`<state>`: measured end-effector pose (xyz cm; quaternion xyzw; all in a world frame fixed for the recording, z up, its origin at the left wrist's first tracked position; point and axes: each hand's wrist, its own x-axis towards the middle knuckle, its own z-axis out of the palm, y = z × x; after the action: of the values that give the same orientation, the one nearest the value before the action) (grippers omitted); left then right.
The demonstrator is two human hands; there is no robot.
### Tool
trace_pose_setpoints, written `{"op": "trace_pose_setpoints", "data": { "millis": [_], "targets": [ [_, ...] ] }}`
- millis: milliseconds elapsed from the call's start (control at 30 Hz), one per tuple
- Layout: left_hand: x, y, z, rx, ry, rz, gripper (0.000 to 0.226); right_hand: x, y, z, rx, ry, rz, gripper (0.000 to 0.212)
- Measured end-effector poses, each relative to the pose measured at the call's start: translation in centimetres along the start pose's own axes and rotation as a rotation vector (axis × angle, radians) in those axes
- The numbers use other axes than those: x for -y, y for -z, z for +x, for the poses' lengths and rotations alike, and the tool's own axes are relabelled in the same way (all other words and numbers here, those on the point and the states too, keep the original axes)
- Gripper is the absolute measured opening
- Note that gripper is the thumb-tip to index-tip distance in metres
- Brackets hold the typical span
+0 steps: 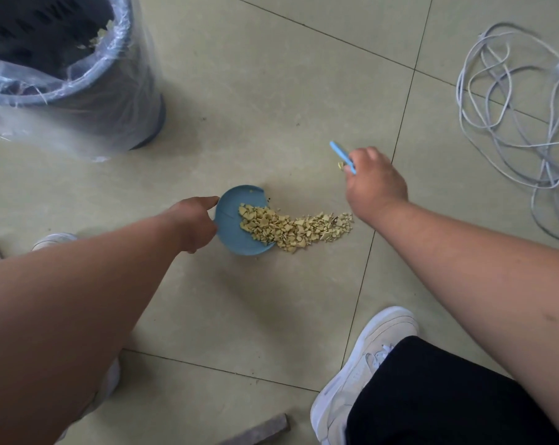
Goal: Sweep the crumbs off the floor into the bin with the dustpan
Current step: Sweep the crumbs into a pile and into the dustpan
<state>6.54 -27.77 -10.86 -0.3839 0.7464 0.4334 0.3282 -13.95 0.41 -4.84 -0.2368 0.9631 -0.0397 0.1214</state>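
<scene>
A small blue round dustpan (230, 216) lies on the tiled floor at centre. My left hand (194, 223) grips its left edge. A band of pale yellow crumbs (294, 228) runs from inside the pan out to the right across the floor. My right hand (373, 181) grips a light blue brush handle (342, 155) just above the right end of the crumbs; the brush head is hidden behind the hand. One stray crumb (339, 166) lies by the handle. The dark bin (63, 69) with a clear plastic liner stands at upper left.
A tangle of white cable (512, 107) lies on the floor at upper right. My white shoe (358, 374) and black trouser leg are at lower right, another shoe (55, 240) at left. A grey block (259, 433) lies at the bottom edge.
</scene>
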Motion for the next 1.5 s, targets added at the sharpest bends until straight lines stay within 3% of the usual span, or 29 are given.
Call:
{"op": "trace_pose_setpoints", "data": {
  "millis": [167, 633, 833, 1000, 1133, 1267, 1500],
  "targets": [
    [0.1, -0.1, 0.1, -0.008, 0.014, -0.005, 0.074, -2.3, -0.6, 0.8, 0.07, -0.092, 0.043, 0.026],
    [-0.6, 0.1, -0.5, -0.003, 0.004, 0.028, 0.073, 8.2, -4.1, -6.6, 0.223, 0.504, 0.085, 0.023],
    [-1.4, 0.4, -1.0, 0.0, -0.044, 0.091, 0.072, 7.8, -1.0, -2.8, 0.17, 0.334, 0.274, 0.021],
    [-2.0, 0.5, -1.6, -0.018, -0.067, 0.236, 0.068, -0.3, 0.4, -0.8, 0.099, 0.096, 0.128, 0.017],
    [-2.1, 0.5, -2.0, -0.011, -0.076, 0.283, 0.068, -4.7, 0.0, -3.2, 0.2, -0.05, -0.006, 0.023],
    [-2.0, 0.3, -2.3, -0.002, -0.089, 0.34, 0.068, -4.4, -1.7, -6.9, 0.327, -0.038, -0.037, 0.034],
    [-1.8, -0.1, -2.2, -0.001, -0.087, 0.333, 0.07, 2.0, -3.2, -9.3, 0.326, 0.074, 0.017, 0.037]
  ]
}}
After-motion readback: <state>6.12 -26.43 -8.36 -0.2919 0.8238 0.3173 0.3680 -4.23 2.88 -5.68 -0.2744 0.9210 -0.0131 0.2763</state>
